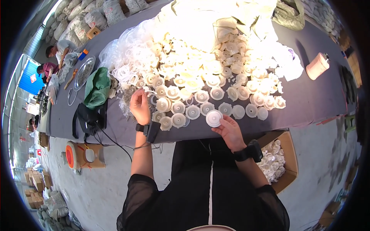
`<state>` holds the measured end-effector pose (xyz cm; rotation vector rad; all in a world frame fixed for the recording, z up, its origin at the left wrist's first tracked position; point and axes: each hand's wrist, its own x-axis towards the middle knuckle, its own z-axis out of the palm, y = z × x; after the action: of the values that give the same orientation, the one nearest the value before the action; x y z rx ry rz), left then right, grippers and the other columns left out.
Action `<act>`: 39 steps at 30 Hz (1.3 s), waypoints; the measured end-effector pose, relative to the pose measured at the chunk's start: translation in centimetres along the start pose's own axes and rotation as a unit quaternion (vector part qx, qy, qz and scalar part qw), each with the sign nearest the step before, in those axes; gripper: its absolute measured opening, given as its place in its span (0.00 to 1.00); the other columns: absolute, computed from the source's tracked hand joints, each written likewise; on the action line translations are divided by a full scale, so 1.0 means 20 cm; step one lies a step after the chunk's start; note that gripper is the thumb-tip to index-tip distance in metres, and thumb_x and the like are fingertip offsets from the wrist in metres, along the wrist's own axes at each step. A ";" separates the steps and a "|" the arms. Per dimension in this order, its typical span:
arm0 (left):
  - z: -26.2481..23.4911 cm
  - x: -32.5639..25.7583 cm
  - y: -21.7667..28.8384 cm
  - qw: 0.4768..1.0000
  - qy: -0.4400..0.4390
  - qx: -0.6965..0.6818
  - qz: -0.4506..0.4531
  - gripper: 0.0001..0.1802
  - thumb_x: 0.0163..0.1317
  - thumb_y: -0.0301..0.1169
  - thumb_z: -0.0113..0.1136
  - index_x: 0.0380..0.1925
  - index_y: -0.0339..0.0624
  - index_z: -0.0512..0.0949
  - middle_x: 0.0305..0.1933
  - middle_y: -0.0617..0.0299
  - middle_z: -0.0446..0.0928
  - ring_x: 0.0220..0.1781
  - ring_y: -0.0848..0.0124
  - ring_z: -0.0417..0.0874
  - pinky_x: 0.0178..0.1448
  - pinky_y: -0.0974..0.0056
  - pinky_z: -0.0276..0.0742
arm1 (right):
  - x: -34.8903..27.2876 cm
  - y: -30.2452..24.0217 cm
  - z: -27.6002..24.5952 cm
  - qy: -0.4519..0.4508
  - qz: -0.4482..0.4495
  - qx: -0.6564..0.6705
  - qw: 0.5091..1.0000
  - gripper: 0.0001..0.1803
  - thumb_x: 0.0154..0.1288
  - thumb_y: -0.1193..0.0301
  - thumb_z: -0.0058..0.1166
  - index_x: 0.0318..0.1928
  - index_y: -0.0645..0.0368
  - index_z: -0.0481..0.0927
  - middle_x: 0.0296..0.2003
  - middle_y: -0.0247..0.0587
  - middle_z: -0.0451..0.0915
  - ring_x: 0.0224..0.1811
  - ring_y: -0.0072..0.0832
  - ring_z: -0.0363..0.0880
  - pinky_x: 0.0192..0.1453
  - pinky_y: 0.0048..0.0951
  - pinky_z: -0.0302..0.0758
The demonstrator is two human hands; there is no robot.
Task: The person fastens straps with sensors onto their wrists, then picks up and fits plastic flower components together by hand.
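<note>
Black short-sleeved top with pale centre stripe (185,196): nearest the camera, at 6 o'clock. White round plastic disc (214,118), quantity 1: at the near edge of the grey cloth-covered table (300,107), face toward the camera; circular, so no long axis. Right hand (231,133): thumb and fingers pinched on the disc's rim at its 4 o'clock. Left hand (140,104): partly curled, fingertips drawn together beside a thin white strip (150,92); whether gripped, cannot tell. Bearing: disc at 4 o'clock from the left hand, well apart; right hand nearer, in contact. Cream round plastic caps with raised centres (192,112): loose rows, 11 o'clock from disc. Green plastic bag (97,87): 10 o'clock from left hand. Brown cardboard box of white parts (291,158): 4 o'clock from right hand.
</note>
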<state>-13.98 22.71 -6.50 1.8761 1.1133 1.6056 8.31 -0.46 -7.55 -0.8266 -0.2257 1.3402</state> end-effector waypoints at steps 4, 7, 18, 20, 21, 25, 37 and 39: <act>0.00 -0.01 -0.06 0.962 0.011 -0.177 -0.208 0.06 0.56 0.22 0.54 0.34 0.33 0.75 0.30 0.60 0.77 0.26 0.73 0.79 0.33 0.72 0.76 | 0.00 0.00 -0.01 -0.002 0.005 -0.003 1.000 0.12 0.63 0.72 0.45 0.46 0.62 0.70 0.42 0.40 0.76 0.42 0.27 0.76 0.44 0.30 0.75; 0.01 0.02 -0.07 0.908 0.039 -0.275 -0.313 0.06 0.55 0.22 0.55 0.33 0.35 0.74 0.31 0.60 0.78 0.26 0.73 0.79 0.31 0.71 0.77 | -0.01 0.00 -0.02 0.006 0.004 0.000 1.000 0.12 0.63 0.72 0.44 0.46 0.61 0.70 0.42 0.40 0.76 0.43 0.27 0.76 0.44 0.30 0.75; -0.05 0.04 -0.19 0.816 0.042 -0.372 -0.441 0.04 0.55 0.26 0.56 0.32 0.42 0.74 0.27 0.66 0.77 0.20 0.77 0.75 0.22 0.74 0.72 | 0.00 0.00 -0.02 -0.001 0.007 0.014 1.000 0.12 0.63 0.71 0.45 0.46 0.60 0.70 0.40 0.39 0.77 0.42 0.28 0.77 0.43 0.31 0.75; -0.05 0.05 -0.16 0.848 0.014 -0.350 -0.398 0.04 0.55 0.26 0.57 0.31 0.42 0.74 0.26 0.67 0.76 0.19 0.78 0.73 0.20 0.74 0.68 | 0.00 0.00 -0.02 0.002 0.007 0.013 1.000 0.12 0.63 0.71 0.45 0.46 0.60 0.70 0.40 0.39 0.77 0.42 0.27 0.77 0.43 0.31 0.75; -0.06 0.06 -0.17 0.848 0.016 -0.349 -0.397 0.04 0.55 0.26 0.57 0.31 0.42 0.74 0.26 0.67 0.76 0.19 0.78 0.73 0.20 0.74 0.68 | 0.00 0.01 -0.02 0.001 0.009 0.012 1.000 0.12 0.63 0.71 0.45 0.46 0.60 0.70 0.40 0.39 0.77 0.42 0.27 0.77 0.44 0.31 0.75; -0.05 0.07 -0.10 0.879 -0.023 -0.315 -0.358 0.04 0.55 0.26 0.57 0.31 0.41 0.74 0.26 0.66 0.75 0.19 0.78 0.73 0.21 0.74 0.69 | 0.00 0.01 -0.01 -0.007 0.007 0.008 1.000 0.12 0.63 0.71 0.45 0.46 0.60 0.71 0.41 0.39 0.76 0.42 0.27 0.76 0.44 0.31 0.75; 0.14 -0.40 0.62 0.900 -0.297 -0.297 -0.114 0.07 0.56 0.19 0.53 0.36 0.34 0.75 0.38 0.59 0.75 0.31 0.78 0.75 0.34 0.75 0.72 | 0.00 0.03 0.04 -0.048 0.026 0.012 0.998 0.12 0.62 0.71 0.46 0.45 0.61 0.70 0.41 0.39 0.76 0.42 0.25 0.75 0.46 0.30 0.74; 0.15 -0.44 0.64 0.873 -0.321 -0.346 -0.121 0.09 0.56 0.18 0.53 0.38 0.34 0.74 0.39 0.59 0.74 0.34 0.77 0.75 0.38 0.74 0.72 | 0.00 0.03 0.04 -0.056 0.025 0.023 0.998 0.12 0.62 0.72 0.46 0.45 0.62 0.70 0.41 0.38 0.76 0.42 0.25 0.75 0.46 0.30 0.74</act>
<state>-7.37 8.65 -2.92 1.5036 0.3752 0.9231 7.41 -0.23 -7.38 -0.7222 -0.2630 1.4352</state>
